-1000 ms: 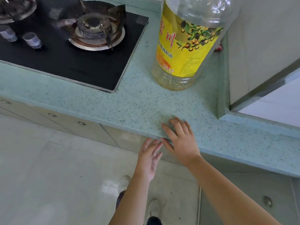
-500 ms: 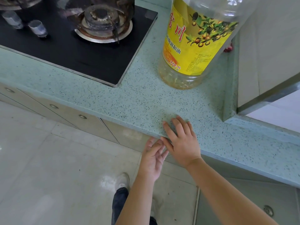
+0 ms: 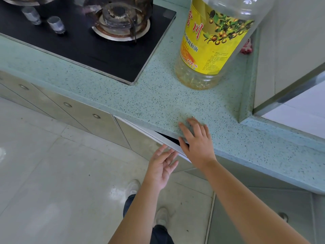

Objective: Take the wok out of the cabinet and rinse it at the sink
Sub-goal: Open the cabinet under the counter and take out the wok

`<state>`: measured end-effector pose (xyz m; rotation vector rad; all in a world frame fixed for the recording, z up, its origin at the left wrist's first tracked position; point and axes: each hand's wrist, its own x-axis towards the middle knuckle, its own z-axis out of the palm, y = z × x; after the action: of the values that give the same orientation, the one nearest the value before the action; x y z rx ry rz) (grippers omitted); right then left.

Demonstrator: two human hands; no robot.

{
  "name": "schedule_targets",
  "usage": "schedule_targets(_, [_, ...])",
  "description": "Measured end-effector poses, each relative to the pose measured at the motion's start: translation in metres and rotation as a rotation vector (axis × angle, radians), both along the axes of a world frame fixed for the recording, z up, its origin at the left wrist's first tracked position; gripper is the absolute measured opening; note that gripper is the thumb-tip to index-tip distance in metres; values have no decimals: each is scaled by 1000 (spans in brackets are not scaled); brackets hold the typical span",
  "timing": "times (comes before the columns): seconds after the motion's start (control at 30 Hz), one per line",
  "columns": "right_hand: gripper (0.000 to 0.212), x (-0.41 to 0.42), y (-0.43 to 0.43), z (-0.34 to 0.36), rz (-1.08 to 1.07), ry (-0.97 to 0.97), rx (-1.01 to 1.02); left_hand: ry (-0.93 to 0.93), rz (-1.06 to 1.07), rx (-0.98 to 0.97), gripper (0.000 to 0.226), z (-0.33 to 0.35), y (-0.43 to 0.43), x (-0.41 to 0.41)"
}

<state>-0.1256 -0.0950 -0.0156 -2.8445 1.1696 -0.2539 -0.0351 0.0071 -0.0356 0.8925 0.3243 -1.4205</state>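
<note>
Cabinet-opening step: a person's right hand lies flat-fingered on the speckled green countertop, the left hand hovers open at its seven o'clock beside the ajar grey cabinet door; the wok, unseen, is likely inside, so the door needs swinging wide.

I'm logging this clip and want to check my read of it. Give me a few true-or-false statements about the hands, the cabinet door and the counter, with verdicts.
1. The cabinet door stands ajar, with a dark gap behind its top edge. True.
2. The left hand grips the wok. False: no wok is in view, and the hand is open beside the door's edge.
3. The right hand rests on the countertop edge. True.
4. The oil bottle lies on its side on the stove. False: it stands upright on the countertop, to the right of the stove.
</note>
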Motion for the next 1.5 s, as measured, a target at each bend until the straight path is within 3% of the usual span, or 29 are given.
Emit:
schedule_targets(0.43, [47, -4, 37, 12, -18, 73, 154, -251, -141, 164, 49, 8, 43, 3])
schedule_targets(0.67, [50, -3, 48, 13, -38, 53, 195, -324, -170, 215, 42, 15, 60, 9])
schedule_targets(0.83, [65, -2, 50, 14, -71, 134, 237, -380, -242, 233, 40, 14, 74, 18])
schedule_targets(1.13, [71, 14, 58, 18, -160, 198, 251, -450, -353, 205, 35, 13, 108, 44])
schedule_targets(1.5, [74, 45, 76, 20, -269, 249, 269, -615, -506, 327, 44, 15, 157, 103])
